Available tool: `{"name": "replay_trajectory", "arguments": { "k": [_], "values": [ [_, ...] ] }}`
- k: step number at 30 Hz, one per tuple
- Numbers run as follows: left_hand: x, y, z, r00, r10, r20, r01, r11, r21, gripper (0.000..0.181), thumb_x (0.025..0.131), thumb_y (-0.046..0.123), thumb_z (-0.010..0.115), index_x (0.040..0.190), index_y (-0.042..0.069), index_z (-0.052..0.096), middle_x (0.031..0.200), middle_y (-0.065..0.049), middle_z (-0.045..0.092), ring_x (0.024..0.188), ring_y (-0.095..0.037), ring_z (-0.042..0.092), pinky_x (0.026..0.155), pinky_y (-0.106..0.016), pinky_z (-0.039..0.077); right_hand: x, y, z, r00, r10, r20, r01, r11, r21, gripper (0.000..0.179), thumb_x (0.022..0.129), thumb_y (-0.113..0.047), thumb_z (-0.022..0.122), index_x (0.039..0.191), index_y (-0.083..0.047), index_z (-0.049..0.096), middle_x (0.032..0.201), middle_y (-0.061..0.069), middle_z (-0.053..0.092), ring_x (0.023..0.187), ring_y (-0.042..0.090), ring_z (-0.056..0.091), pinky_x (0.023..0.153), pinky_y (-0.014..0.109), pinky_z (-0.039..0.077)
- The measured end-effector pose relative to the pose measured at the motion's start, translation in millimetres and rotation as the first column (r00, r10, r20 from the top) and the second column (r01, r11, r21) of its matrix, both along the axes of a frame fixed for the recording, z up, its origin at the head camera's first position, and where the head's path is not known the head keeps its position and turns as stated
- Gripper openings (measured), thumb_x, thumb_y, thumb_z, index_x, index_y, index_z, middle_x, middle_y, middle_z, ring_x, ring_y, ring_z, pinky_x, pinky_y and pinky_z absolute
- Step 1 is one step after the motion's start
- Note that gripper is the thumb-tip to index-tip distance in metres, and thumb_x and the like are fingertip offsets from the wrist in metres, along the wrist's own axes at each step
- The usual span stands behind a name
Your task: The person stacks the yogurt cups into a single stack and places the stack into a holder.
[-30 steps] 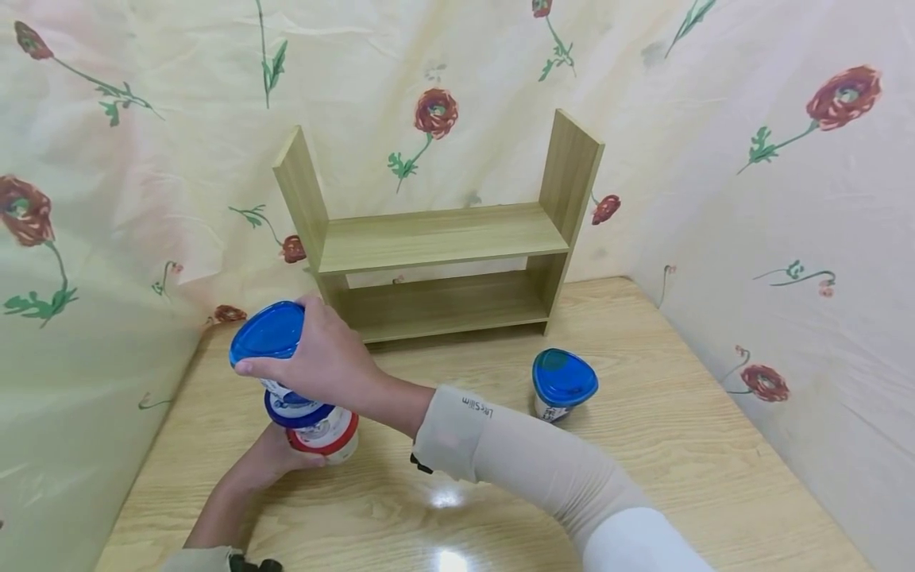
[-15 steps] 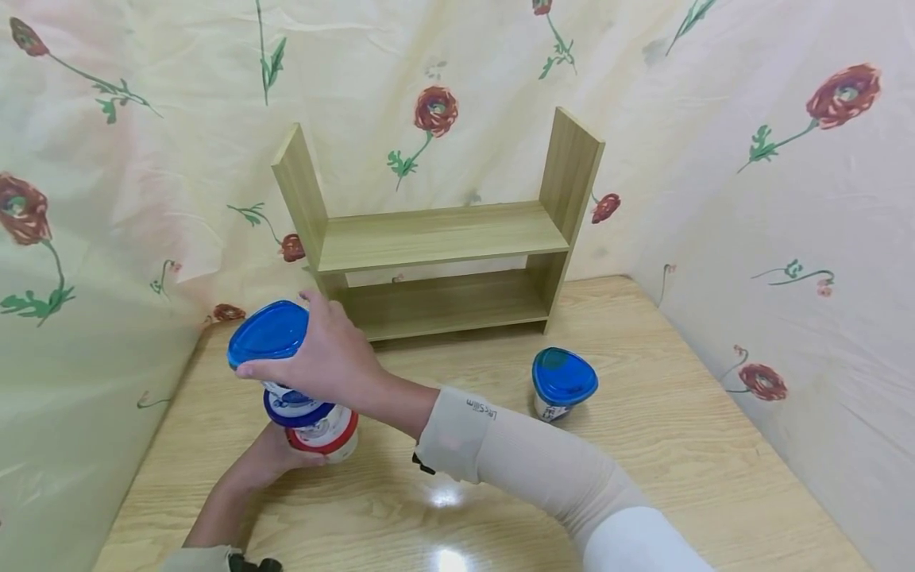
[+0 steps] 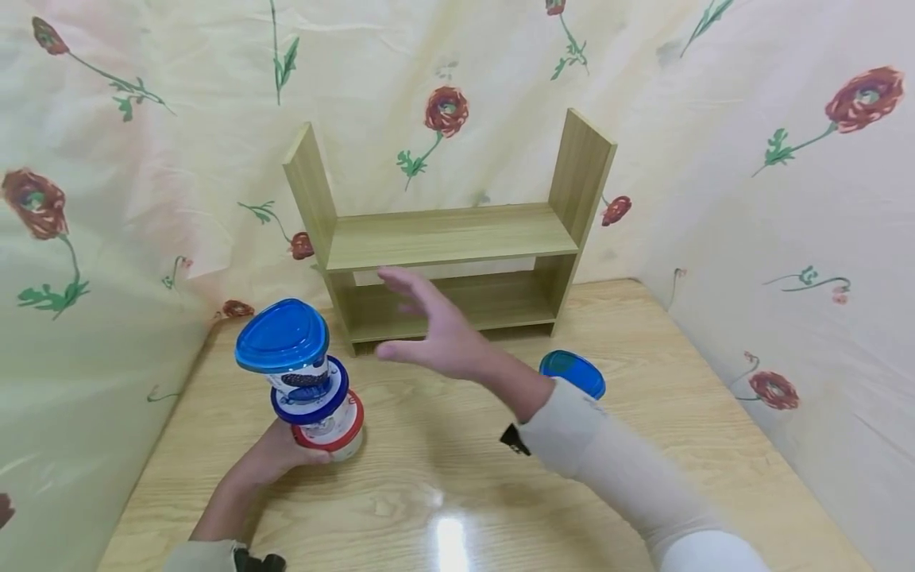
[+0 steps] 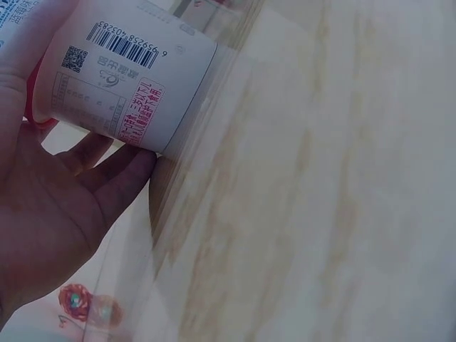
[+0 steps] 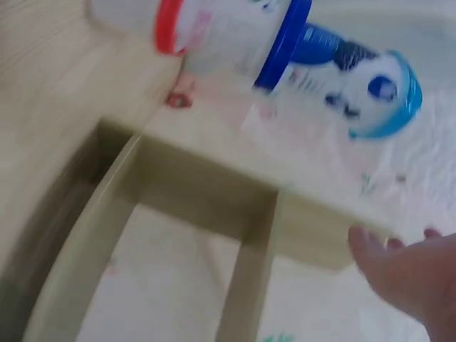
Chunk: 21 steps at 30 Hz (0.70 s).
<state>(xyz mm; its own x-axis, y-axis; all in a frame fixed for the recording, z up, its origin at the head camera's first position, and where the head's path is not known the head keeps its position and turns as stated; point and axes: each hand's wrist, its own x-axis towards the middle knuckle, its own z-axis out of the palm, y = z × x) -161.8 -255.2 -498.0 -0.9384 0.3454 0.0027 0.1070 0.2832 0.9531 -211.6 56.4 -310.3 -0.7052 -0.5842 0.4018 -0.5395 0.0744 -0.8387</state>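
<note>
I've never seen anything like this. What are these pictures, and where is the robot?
There is no robot here: these are a person's two bare hands. The widest picture comes from a camera on the head, looking forward and down. The other two come from cameras on the wrists, so they look close and tilted.

The left hand grips the red-rimmed tub, the lowest of three in a stack. Above it are the dark-blue-lidded tub and, on top, the light-blue-lidded tub. The right hand is open and holds nothing.

On the table stand a wooden shelf and another blue-lidded tub, partly hidden by the right sleeve.
</note>
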Motion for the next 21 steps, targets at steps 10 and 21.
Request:
{"name": "replay_trajectory", "arguments": {
  "k": [10, 21],
  "values": [
    [3.4, 1.6, 0.4, 0.999, 0.035, 0.029, -0.034, 0.999, -0.019, 0.099, 0.080, 0.015, 0.087, 0.156, 0.018, 0.023, 0.153, -0.017, 0.039, 0.139, -0.046, 0.037, 0.109, -0.066, 0.034, -16.2, 109, -25.5, 0.980, 0.158, 0.120, -0.133, 0.971, -0.197, 0.081, 0.090, -0.040, 0.077, 0.147, 0.006, 0.041, 0.151, 0.025, 0.044, 0.142, 0.040, 0.038, 0.114, 0.050, 0.035],
    [0.2, 2.4, 0.8, 1.000, 0.019, 0.006, -0.019, 1.000, -0.012, 0.097, 0.081, 0.015, 0.086, 0.155, 0.018, 0.023, 0.152, -0.016, 0.041, 0.138, -0.045, 0.039, 0.107, -0.065, 0.037, -22.8, 195, -55.3, 0.997, 0.047, 0.058, -0.047, 0.999, 0.002, 0.076, 0.089, -0.024, 0.079, 0.149, 0.002, 0.042, 0.154, 0.018, 0.043, 0.146, 0.020, 0.035, 0.117, 0.026, 0.028]
  ]
}}
